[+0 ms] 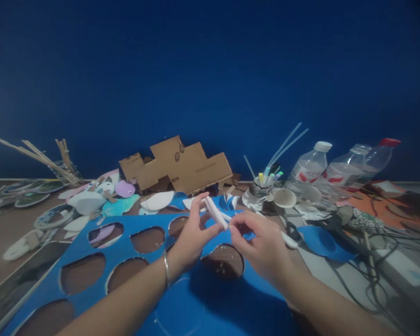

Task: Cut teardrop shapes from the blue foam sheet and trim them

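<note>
Between the thumb and fingers of my left hand [193, 235] is a narrow white strip [215, 212], perhaps folded paper or foam, tilted down to the right. My right hand [259, 238] pinches at its lower end; its fingertips partly hide what they grip. A thin white piece runs from the strip toward the right fingers. Both hands are held above a blue sheet [182, 298] with several round and half-round holes cut out of it. On my left wrist is a silver bangle [166, 269].
Cut cardboard [192, 163] leans at the blue wall. Wooden sticks [38, 158] stand at the left, and a pen cup [262, 187] at the back right. Plastic bottles [311, 163], dark cables [374, 280] and a blue scrap [324, 242] lie to the right. White cut pieces [87, 201] are heaped left.
</note>
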Demonstrator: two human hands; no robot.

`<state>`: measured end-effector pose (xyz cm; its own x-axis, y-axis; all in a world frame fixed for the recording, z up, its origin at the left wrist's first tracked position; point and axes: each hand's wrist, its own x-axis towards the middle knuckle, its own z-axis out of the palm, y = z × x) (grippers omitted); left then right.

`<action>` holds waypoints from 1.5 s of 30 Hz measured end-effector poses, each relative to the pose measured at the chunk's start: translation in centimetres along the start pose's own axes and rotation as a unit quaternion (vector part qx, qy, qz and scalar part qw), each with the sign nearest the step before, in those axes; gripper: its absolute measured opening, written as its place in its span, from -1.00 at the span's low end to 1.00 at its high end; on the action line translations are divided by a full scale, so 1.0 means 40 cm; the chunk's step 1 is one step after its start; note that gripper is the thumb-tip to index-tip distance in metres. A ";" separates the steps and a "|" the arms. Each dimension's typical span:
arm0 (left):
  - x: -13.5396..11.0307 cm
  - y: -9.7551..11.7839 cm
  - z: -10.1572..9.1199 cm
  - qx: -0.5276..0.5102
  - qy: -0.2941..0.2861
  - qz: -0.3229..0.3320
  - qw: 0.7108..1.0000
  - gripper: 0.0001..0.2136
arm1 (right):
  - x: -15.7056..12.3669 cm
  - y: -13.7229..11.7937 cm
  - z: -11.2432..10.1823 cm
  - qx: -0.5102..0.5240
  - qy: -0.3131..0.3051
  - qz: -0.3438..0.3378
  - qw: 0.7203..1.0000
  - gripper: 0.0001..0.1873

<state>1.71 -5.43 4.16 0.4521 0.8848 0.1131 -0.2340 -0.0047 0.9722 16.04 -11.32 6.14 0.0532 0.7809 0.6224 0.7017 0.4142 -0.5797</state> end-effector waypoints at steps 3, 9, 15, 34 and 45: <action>0.000 -0.001 0.000 -0.002 -0.003 -0.001 1.000 -0.41 | 0.000 0.003 0.001 -0.008 0.001 -0.002 1.000 -0.88; -0.003 0.001 -0.003 -0.038 -0.022 -0.002 0.999 -0.44 | -0.002 -0.001 0.009 0.032 -0.026 0.030 0.999 -0.89; -0.011 0.010 0.000 -0.074 -0.047 -0.038 0.995 -0.53 | -0.018 -0.004 0.030 0.061 -0.070 0.027 0.995 -0.87; -0.012 0.010 -0.002 -0.144 -0.077 -0.045 0.986 -0.57 | -0.022 0.001 0.028 0.051 -0.162 -0.047 0.984 -0.80; -0.016 -0.020 -0.025 -0.065 -0.173 -0.053 0.981 -0.12 | -0.017 0.007 0.032 0.046 -0.139 -0.067 0.987 -0.75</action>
<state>0.76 -5.54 3.09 0.7395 0.6663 0.0965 -0.2669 0.1586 0.9506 15.31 -11.15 4.88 -0.2412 0.8096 0.5352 0.6208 0.5526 -0.5561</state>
